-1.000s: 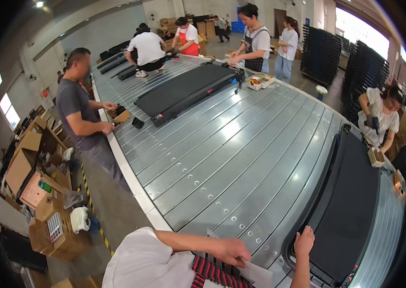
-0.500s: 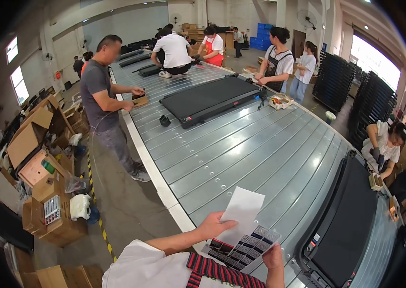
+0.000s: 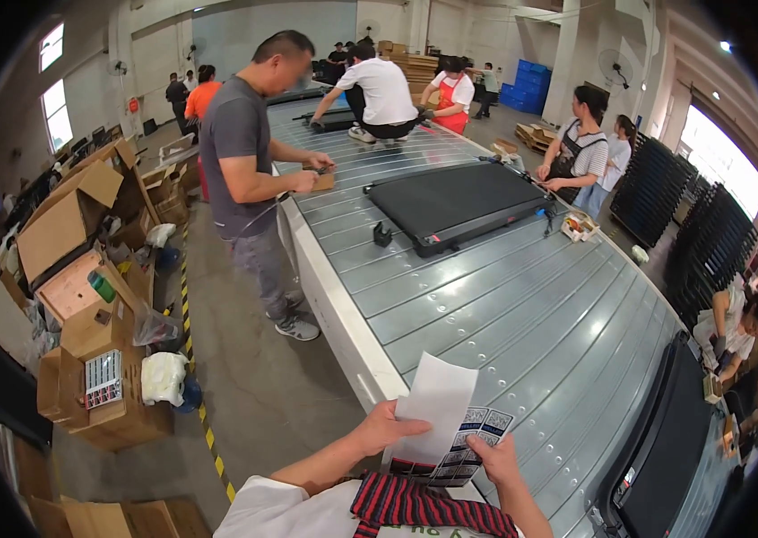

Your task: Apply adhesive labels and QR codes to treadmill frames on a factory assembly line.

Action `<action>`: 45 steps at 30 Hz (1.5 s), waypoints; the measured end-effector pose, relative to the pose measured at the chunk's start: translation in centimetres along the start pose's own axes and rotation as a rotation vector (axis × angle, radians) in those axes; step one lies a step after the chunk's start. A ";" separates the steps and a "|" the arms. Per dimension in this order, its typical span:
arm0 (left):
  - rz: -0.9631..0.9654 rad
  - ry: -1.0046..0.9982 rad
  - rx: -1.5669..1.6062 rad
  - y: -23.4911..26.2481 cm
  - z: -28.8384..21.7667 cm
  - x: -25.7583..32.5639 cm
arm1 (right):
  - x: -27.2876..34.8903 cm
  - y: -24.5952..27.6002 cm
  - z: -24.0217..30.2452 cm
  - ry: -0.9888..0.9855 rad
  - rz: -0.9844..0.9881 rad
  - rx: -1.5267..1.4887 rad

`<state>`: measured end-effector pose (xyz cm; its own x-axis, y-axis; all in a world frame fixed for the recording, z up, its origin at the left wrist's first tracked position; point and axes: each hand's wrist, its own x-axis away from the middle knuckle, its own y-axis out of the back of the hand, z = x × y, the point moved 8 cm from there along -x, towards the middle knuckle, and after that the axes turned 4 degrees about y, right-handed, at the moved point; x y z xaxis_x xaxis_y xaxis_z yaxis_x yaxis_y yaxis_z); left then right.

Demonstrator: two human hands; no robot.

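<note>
My left hand (image 3: 386, 429) is closed on a plain white sheet of paper (image 3: 443, 391), its thumb pressed on the near face. Behind and below that paper shows a sheet of labels (image 3: 458, 461) printed in dark blue, black and red squares, partly covered by it. My right hand (image 3: 496, 461) grips the label sheet at its right edge, thumb on the front. Both sheets are tilted up above the near edge of a metal-topped table (image 3: 437, 300). The fingers behind the sheets are hidden.
A black panel (image 3: 455, 204) lies mid-table, another framed one (image 3: 666, 430) at right. A person in grey (image 3: 240, 152) works at the left edge; others are around or on the table. A parts box (image 3: 579, 227) sits at the far edge. Cartons (image 3: 114, 430) stand left.
The view has swung left, so the table sits further right. My right hand has moved up the label sheet, its thumb now over the labels. The left hand still holds the white paper.
</note>
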<state>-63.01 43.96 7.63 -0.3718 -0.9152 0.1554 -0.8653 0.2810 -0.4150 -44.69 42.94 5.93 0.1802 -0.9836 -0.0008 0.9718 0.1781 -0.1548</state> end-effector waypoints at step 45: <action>-0.313 -0.149 -0.171 14.5 -9.9 -21.2 | -25.9 -5.0 5.4 0.611 -0.463 0.447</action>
<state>-70.97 70.26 7.17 -0.0388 -0.9928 0.1135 -0.9775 0.0142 -0.2105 -53.44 67.68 12.04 -0.2343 -0.7793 -0.5812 0.9188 -0.3729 0.1297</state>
